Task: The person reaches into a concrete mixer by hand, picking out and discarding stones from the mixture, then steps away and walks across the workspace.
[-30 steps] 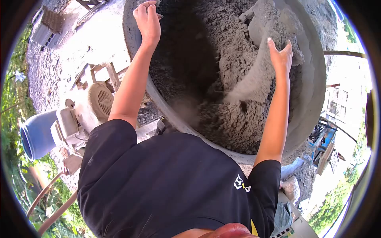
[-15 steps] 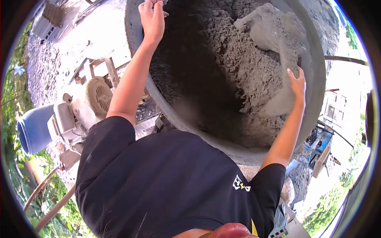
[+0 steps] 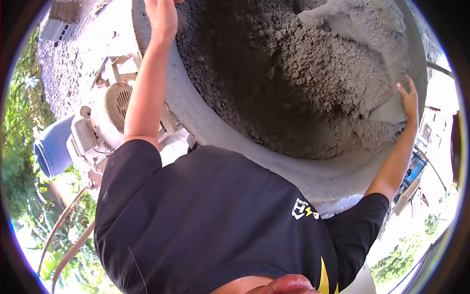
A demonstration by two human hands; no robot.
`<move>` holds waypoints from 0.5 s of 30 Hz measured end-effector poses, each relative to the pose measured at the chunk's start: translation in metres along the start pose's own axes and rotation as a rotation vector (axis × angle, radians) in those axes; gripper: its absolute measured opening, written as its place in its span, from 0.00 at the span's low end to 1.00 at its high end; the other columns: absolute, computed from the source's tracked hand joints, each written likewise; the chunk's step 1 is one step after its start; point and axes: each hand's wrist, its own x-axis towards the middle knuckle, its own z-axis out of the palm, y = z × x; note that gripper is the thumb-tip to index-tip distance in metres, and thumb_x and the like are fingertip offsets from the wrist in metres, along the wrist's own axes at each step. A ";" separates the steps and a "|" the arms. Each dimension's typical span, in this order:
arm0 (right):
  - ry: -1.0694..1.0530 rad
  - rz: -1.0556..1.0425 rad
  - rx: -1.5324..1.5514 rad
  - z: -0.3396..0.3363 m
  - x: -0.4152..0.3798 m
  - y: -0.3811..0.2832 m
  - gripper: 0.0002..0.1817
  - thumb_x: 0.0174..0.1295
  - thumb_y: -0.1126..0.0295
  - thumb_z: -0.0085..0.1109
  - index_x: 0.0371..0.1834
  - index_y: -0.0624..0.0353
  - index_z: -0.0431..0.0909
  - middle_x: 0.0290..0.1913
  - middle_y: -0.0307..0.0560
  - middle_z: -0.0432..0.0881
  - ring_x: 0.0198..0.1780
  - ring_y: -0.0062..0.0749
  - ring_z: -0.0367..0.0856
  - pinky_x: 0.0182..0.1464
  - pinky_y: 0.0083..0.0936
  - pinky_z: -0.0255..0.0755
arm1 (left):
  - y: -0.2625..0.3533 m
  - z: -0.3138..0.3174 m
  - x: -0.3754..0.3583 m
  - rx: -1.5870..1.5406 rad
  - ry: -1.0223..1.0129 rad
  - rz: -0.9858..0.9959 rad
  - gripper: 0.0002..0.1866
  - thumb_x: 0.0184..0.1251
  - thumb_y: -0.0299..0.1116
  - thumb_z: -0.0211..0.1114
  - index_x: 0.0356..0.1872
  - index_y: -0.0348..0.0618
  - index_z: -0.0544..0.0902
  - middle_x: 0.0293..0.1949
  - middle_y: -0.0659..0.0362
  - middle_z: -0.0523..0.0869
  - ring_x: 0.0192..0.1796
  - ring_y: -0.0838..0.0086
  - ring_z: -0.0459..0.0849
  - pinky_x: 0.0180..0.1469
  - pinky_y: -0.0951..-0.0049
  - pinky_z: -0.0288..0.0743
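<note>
A large round drum [image 3: 235,139] in front of me holds a damp grey sand-and-cement mix [image 3: 323,73]. At the upper left, over the drum's rim, is my left hand [image 3: 162,22]. Its fingers look curled, but the top edge of the view cuts most of them off, so what they hold is hidden. My right hand [image 3: 410,100] rests against the inner right side of the drum, beside the mix. Its thumb and fingers are apart, with nothing visible between them. A thick, coated, curved shape [image 3: 352,17] rises out of the mix at the upper right.
A dusty motor [image 3: 117,105] stands left of the drum, with a blue barrel [image 3: 54,147] farther left. Brown hoses or poles [image 3: 63,210] run at lower left. Behind my right arm is a blue-and-wood structure [image 3: 413,171].
The view has shifted, and my body is closer over the drum. My right hand has moved right and slightly down, my left hand up and left, partly out of view. The mix's surface looks different.
</note>
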 end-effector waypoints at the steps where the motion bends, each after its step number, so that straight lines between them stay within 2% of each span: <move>1: 0.104 -0.076 -0.041 0.005 0.009 0.021 0.38 0.56 0.49 0.67 0.66 0.61 0.68 0.64 0.58 0.72 0.65 0.45 0.70 0.67 0.34 0.62 | 0.002 -0.001 0.001 -0.075 0.022 -0.077 0.15 0.76 0.42 0.48 0.44 0.45 0.78 0.41 0.62 0.80 0.29 0.82 0.76 0.35 0.79 0.73; 2: 0.210 -0.156 -0.084 0.014 0.013 0.030 0.37 0.57 0.49 0.66 0.64 0.61 0.70 0.64 0.58 0.73 0.64 0.47 0.71 0.66 0.35 0.63 | -0.001 -0.001 0.002 0.400 0.067 0.079 0.14 0.76 0.42 0.48 0.44 0.45 0.78 0.41 0.62 0.80 0.29 0.82 0.76 0.36 0.78 0.73; 3: 0.194 -0.143 -0.083 0.029 0.016 0.039 0.37 0.57 0.49 0.66 0.64 0.61 0.70 0.64 0.58 0.73 0.64 0.47 0.71 0.66 0.35 0.63 | -0.004 -0.002 0.003 0.872 0.102 0.239 0.14 0.76 0.41 0.48 0.44 0.45 0.78 0.40 0.62 0.80 0.30 0.81 0.76 0.36 0.78 0.74; 5: 0.647 -0.301 -0.287 0.056 0.009 0.049 0.31 0.61 0.50 0.62 0.60 0.61 0.73 0.59 0.60 0.75 0.61 0.52 0.73 0.63 0.40 0.65 | -0.003 0.005 0.001 0.834 0.126 0.183 0.14 0.75 0.40 0.47 0.45 0.45 0.79 0.38 0.62 0.80 0.30 0.81 0.76 0.37 0.78 0.73; 6: 0.761 -0.281 -0.347 0.072 -0.009 0.027 0.29 0.62 0.52 0.59 0.57 0.65 0.74 0.54 0.62 0.77 0.58 0.55 0.73 0.61 0.45 0.65 | -0.004 0.004 0.001 0.818 0.124 0.174 0.14 0.75 0.40 0.47 0.45 0.45 0.79 0.36 0.63 0.79 0.30 0.80 0.76 0.37 0.77 0.73; 8: 0.892 -0.141 -0.177 0.121 -0.043 -0.008 0.27 0.63 0.56 0.57 0.56 0.70 0.73 0.53 0.65 0.76 0.57 0.56 0.72 0.61 0.45 0.65 | -0.003 0.003 0.001 0.825 0.118 0.151 0.15 0.75 0.42 0.48 0.45 0.45 0.79 0.34 0.63 0.78 0.30 0.80 0.76 0.37 0.76 0.72; 10: 0.818 0.057 0.032 0.187 -0.071 -0.021 0.27 0.63 0.59 0.56 0.57 0.73 0.71 0.54 0.68 0.73 0.56 0.57 0.71 0.61 0.45 0.65 | -0.002 0.003 -0.001 0.876 0.090 0.158 0.16 0.74 0.44 0.49 0.46 0.45 0.78 0.35 0.63 0.79 0.30 0.78 0.76 0.36 0.76 0.70; 12: 0.752 0.317 0.331 0.262 -0.099 -0.028 0.26 0.62 0.61 0.55 0.56 0.73 0.70 0.53 0.67 0.72 0.57 0.56 0.70 0.61 0.45 0.65 | -0.005 0.006 0.000 0.781 0.076 0.134 0.17 0.73 0.46 0.50 0.47 0.44 0.78 0.39 0.62 0.81 0.32 0.78 0.76 0.38 0.76 0.69; 13: 0.692 0.434 0.357 0.305 -0.112 -0.014 0.25 0.62 0.62 0.55 0.55 0.72 0.70 0.53 0.67 0.72 0.56 0.57 0.70 0.61 0.46 0.64 | -0.005 0.008 -0.002 0.769 0.078 0.121 0.17 0.73 0.46 0.50 0.47 0.44 0.78 0.40 0.61 0.81 0.33 0.77 0.76 0.39 0.75 0.69; 15: 0.593 0.706 0.364 0.354 -0.155 -0.028 0.23 0.59 0.64 0.55 0.52 0.73 0.71 0.51 0.69 0.72 0.55 0.61 0.69 0.61 0.49 0.63 | -0.006 0.012 -0.005 0.748 0.054 0.097 0.17 0.73 0.46 0.51 0.48 0.44 0.78 0.39 0.61 0.81 0.33 0.77 0.76 0.40 0.75 0.69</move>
